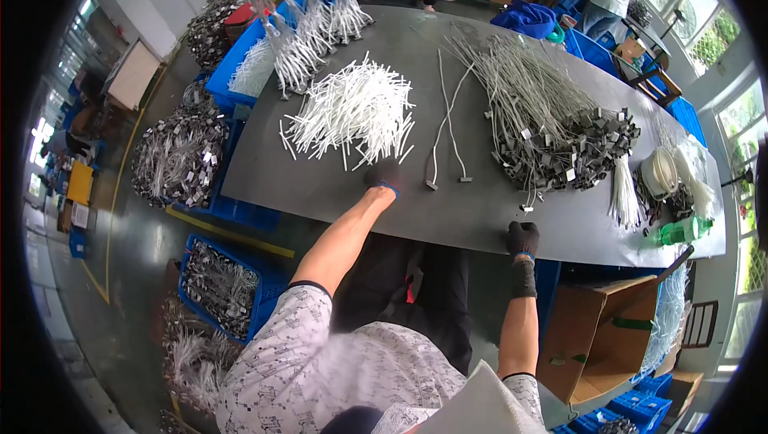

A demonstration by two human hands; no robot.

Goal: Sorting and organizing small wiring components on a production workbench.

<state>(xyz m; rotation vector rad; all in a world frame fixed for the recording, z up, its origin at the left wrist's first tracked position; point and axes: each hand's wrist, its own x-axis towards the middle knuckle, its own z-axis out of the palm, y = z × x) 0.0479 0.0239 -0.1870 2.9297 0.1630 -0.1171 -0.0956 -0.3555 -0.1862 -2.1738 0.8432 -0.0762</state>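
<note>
My left hand (382,174), in a dark glove, is at the near edge of a loose pile of short white tubes (350,110). Its fingers blend into the dark table, so their pose is hard to make out. By the table's front edge my right hand (523,239), also dark-gloved, is curled closed; whatever it may hold is hidden. Two grey cables (436,146) with small connectors at their near ends lie between the tube pile and a big heap of grey cables. That heap's dark connectors (560,146) face my right hand.
Blue crates (230,74) with bundled cables stand along the table's left side. A white cable bundle (626,194), a tape roll (660,172) and a green bottle (686,231) sit at the right. A cardboard box (580,338) is below the right edge. Other people are farther back.
</note>
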